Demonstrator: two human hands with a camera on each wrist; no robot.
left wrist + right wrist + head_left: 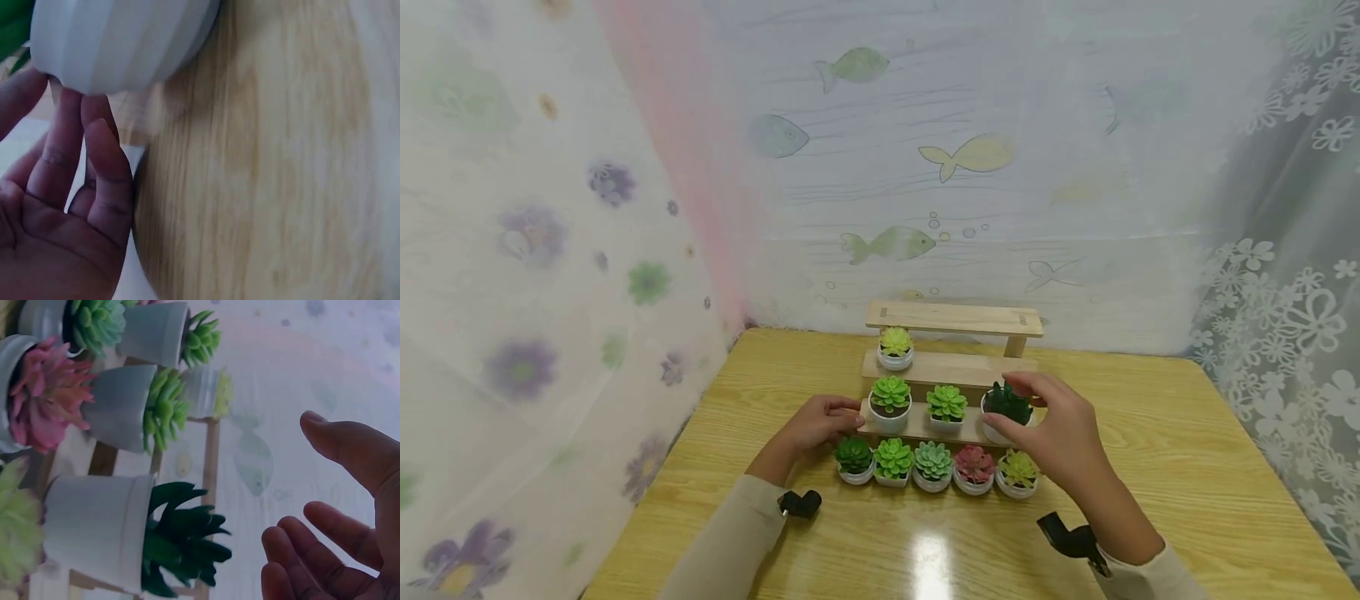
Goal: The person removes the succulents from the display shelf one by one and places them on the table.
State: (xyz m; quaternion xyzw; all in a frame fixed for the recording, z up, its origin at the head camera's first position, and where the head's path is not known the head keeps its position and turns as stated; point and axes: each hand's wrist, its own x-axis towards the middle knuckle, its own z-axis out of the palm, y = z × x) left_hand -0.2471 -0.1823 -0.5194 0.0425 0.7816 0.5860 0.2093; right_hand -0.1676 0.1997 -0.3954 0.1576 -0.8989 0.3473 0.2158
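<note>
My right hand [1060, 425] is spread around a dark green succulent [1007, 403] in a white pot at the right end of the wooden stand's lower step. In the right wrist view, a gap separates the thumb and fingers from that plant's white pot [94, 528]. My left hand [817, 427] is at the left end of the wooden stand [917, 423], fingertips touching its edge. The left wrist view shows loosely bent fingers [106, 162] beside a ribbed white pot [119, 44], which hides the fingertips' contact. Two bright green succulents [890, 395] [947, 403] share the lower step.
A yellow-green succulent [896, 343] stands on the middle step, below the top board [955, 317]. Several potted succulents line the table before the stand, including a red one [974, 465] and a dark green one [853, 457]. Patterned curtains [880, 200] surround the wooden table [1150, 450].
</note>
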